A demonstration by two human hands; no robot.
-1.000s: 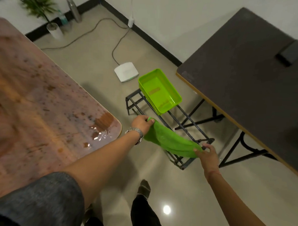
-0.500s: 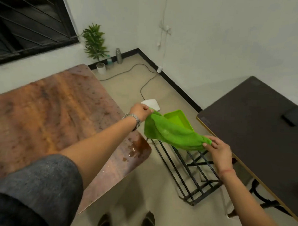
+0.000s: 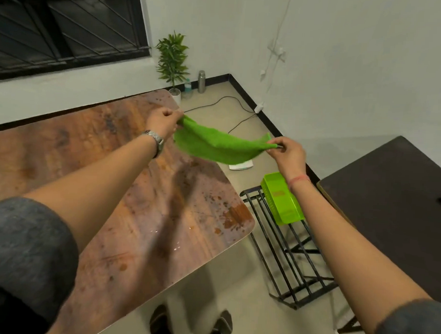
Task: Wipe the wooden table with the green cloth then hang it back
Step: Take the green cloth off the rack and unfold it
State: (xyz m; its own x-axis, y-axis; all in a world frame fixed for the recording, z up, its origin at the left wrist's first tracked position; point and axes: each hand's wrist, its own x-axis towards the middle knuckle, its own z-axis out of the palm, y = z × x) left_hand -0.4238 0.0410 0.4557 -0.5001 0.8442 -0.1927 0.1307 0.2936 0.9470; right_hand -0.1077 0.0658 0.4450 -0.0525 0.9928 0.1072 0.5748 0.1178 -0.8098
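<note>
The green cloth [image 3: 219, 145] hangs stretched in the air between my two hands, sagging in the middle. My left hand [image 3: 162, 123] pinches its left corner above the far right edge of the wooden table [image 3: 94, 167]. My right hand [image 3: 288, 153] pinches the other corner over the floor, beyond the table's edge. The table top is brown and stained, with wet spots near its right corner [image 3: 234, 217].
A black metal rack [image 3: 289, 264] stands on the floor right of the table, with a green plastic tray [image 3: 282, 197] on it. A dark table [image 3: 393, 212] is at the right. A potted plant [image 3: 172, 62], a bottle [image 3: 201, 81] and a cable [image 3: 238, 117] lie by the far wall.
Both hands have lifted the cloth up from the rack and carried it left toward the wooden table. The view has tilted up toward the wall and window.
</note>
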